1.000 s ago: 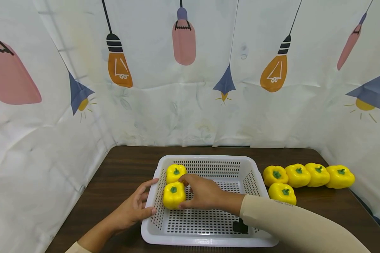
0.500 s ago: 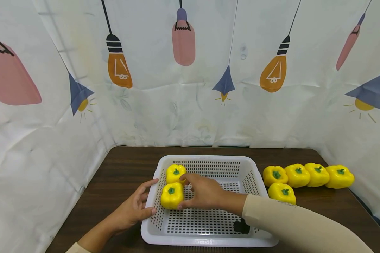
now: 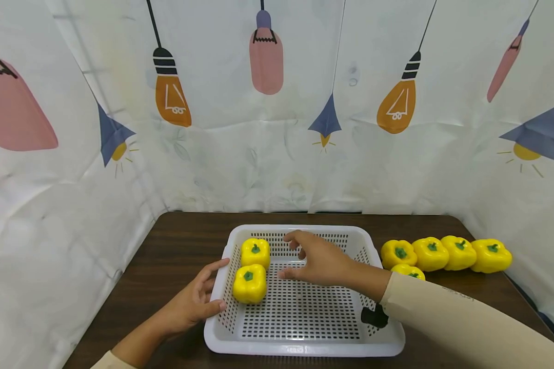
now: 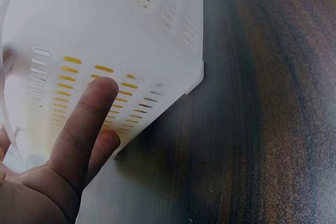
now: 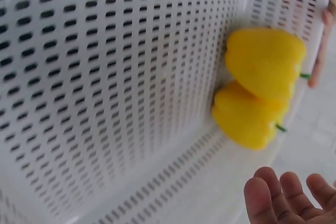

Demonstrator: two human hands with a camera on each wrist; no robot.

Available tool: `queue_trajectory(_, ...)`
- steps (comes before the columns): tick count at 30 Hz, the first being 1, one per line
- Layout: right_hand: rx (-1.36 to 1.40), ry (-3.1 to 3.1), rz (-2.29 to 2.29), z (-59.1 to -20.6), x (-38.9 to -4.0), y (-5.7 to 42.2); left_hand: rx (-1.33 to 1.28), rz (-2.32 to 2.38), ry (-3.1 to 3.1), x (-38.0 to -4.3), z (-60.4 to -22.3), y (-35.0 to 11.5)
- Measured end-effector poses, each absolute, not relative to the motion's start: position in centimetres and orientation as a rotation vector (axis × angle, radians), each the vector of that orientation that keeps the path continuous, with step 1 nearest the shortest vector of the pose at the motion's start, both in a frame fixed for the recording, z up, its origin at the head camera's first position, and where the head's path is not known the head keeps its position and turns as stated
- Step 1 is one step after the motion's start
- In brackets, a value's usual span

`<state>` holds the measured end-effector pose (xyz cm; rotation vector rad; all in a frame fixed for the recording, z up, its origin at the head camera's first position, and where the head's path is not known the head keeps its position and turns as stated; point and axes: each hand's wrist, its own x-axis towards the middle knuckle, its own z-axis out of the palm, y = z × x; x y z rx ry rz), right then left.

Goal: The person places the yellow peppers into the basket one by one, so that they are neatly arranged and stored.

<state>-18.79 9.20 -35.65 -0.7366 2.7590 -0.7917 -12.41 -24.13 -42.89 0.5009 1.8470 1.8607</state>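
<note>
A white perforated plastic basket [image 3: 304, 349] stands on the table, with two yellow bell peppers along its left side. The far bell pepper [image 3: 255, 253] sits directly behind the near bell pepper [image 3: 250, 284], and both have their green stems upward. My left hand [image 3: 191, 302] rests against the basket's left rim, its fingers lying along the outer wall in the left wrist view. Over the basket's middle, my right hand [image 3: 325, 260] is spread and holds nothing, to the right of both peppers. The right wrist view shows its fingertips [image 5: 258, 198] apart from them.
Right of the basket, several yellow bell peppers [image 3: 459, 252] lie in a row on the dark wooden table [image 3: 184, 241]. Another bell pepper [image 3: 408, 270] in front of them is partly hidden by my right sleeve. A printed white curtain [image 3: 277, 169] encloses the table's back and sides.
My right hand has let go of the near bell pepper and moved right, away from it. That pepper has shifted slightly left. My left hand stays on the basket rim.
</note>
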Motion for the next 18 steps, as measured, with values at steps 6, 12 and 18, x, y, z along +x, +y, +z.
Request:
queue_trajectory(6, -0.678, 2.825, -0.810, -34.6, -19.2, 12.2, 0.499, 1.844, 1.860, -12.5, -43.0, -24.2)
queue_trajectory(12, -0.702, 2.871, -0.887, -33.9, -19.8, 15.7, 0.505, 1.850, 1.847, -12.6, -43.0, -24.2)
queue_trajectory(18, -0.696, 2.916, -0.849, -33.5, -20.2, 18.0, 0.503, 1.854, 1.842, -12.6, -43.1, -24.2)
